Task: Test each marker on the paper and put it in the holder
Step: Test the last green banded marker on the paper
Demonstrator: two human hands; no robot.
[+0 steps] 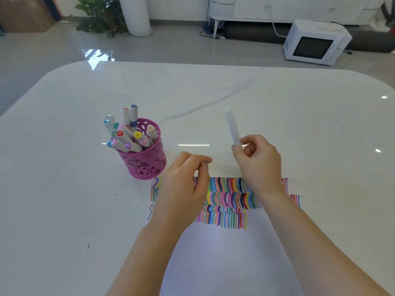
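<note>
A right hand [258,165] pinches a slim white plastic marker [232,127], blurred, its far end tilted upward. Just beside it, the left hand [186,180] curls thumb to forefinger over a colour-striped white sheet of paper [224,253]; whether it holds anything is unclear. Left of that hand stands a pink perforated metal holder [147,161] of capped markers [126,133].
</note>
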